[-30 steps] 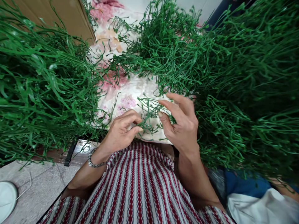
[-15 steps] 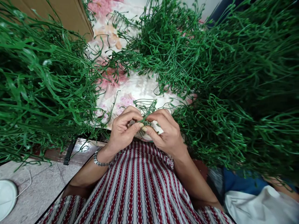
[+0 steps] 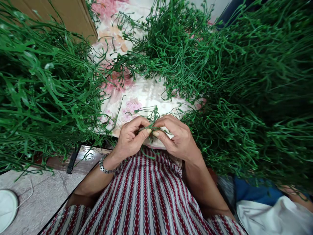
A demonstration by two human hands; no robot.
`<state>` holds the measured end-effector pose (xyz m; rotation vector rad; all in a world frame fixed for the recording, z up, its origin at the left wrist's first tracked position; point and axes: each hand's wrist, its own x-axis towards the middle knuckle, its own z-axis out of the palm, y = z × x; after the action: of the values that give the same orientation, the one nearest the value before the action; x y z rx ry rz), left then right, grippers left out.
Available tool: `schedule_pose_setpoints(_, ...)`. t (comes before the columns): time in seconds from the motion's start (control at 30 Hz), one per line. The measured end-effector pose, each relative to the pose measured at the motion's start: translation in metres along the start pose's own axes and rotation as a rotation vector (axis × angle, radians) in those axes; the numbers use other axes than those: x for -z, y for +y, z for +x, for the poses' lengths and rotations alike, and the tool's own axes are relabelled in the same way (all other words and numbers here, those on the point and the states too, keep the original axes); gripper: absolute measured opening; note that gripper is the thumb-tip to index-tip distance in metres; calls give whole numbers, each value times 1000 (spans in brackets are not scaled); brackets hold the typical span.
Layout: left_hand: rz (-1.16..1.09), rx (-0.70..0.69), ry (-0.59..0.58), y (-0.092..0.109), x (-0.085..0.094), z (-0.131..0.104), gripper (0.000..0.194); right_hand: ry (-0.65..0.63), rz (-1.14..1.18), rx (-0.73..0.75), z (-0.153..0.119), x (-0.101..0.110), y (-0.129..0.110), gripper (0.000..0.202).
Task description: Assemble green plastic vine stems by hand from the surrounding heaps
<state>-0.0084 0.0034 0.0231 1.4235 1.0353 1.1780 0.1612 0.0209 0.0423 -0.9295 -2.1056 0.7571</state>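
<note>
Between my hands is a branching green stem sprig point(image 3: 155, 115), thin and plastic-looking, with small nubs at its tips. My left hand point(image 3: 133, 135) pinches it between thumb and index finger. From the other side, the thumb and index finger of my right hand point(image 3: 174, 137) close on the same sprig. My fingertips nearly meet and cover part of it. Some of its strands point away from me over the cloth, and a curved one hangs below my fingers against my striped clothing point(image 3: 144, 195).
Large heaps of similar green stems lie at left point(image 3: 49, 94) and right point(image 3: 232, 130), with another heap point(image 3: 176, 49) at the back. Beneath is a flowered cloth point(image 3: 146, 86). A cardboard box point(image 3: 83, 19) stands back left. A white round object point(image 3: 7, 209) is at lower left.
The sprig has turned in my fingers, its strands now bunched more upright, and a curved strand shows below my hands. My right thumb has shifted slightly to the right.
</note>
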Motion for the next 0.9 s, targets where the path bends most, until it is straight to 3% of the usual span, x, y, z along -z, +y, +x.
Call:
schedule_pose_setpoints(0.17,23,92,-44,1,0,2,10,-2,-86,13,2,-1,0,10)
schedule_pose_setpoints(0.37,3,186,-184,5,4,10,20,-13,-123,24,2,4,2,11)
schedule_pose_setpoints(0.67,61,184,-340,7,15,13,30,-233,-230,146,5,10,3,22)
schedule_pose_setpoints(0.8,-45,205,-453,8,19,13,35,-308,33,167,8,7,5,29)
schedule_pose_setpoints(0.9,-178,242,-508,7,21,13,33,-334,345,59,5,1,6,32)
